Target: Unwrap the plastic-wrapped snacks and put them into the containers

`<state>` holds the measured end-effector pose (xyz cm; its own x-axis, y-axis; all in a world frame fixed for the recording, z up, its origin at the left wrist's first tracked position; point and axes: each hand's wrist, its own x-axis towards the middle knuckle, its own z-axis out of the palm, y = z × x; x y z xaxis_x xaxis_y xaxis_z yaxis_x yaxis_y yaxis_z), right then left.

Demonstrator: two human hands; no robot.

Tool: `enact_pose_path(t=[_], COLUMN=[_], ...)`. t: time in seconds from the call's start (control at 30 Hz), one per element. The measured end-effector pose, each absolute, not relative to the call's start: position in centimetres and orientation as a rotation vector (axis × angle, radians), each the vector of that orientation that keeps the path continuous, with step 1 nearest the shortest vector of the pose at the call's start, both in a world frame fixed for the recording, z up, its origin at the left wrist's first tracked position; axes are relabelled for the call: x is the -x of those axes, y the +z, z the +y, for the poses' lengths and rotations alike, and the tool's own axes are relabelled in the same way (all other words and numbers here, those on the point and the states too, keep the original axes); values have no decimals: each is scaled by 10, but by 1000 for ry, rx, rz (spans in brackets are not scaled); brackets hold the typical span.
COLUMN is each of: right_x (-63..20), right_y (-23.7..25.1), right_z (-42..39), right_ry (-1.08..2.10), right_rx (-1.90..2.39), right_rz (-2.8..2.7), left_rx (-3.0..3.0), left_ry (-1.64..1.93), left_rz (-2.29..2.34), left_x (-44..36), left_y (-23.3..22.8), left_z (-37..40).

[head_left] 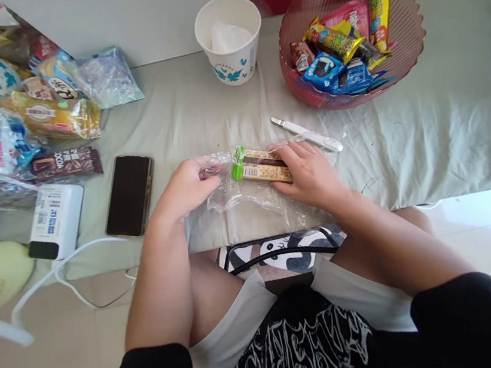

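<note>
Evidently, left hand [189, 185] pinching clear plastic [247, 200], right hand [309, 169] clamped on biscuit pack [258, 171], slim knife [304, 132] near

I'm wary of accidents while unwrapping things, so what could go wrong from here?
The slim metal tool lies close beside the right hand; knuckles might knock it, and whether its edge is sharp I cannot tell. The phone lies near the left forearm, which might nudge it. The clear film spreads toward the cloth's near edge and might slip off.
</note>
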<state>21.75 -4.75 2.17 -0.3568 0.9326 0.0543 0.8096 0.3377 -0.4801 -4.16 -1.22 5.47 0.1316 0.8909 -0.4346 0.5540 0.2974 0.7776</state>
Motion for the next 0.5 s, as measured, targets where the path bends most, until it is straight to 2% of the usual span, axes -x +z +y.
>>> enact_pose_path(t=[0.1,0.23,0.5], right_x=[-218,-225,-247], right_y=[20,23,43], right_z=[-44,-40,-40], right_ry=[578,790,1199], right_rx=[1527,1387,1195], right_rz=[-2224,-2089,-1842], left_rx=[-1321,-947,-688], left_ry=[487,746,1041], left_rz=[1475,1369,1494], left_x=[37,30,25], left_y=[56,55,56], left_z=[-15,-13,1])
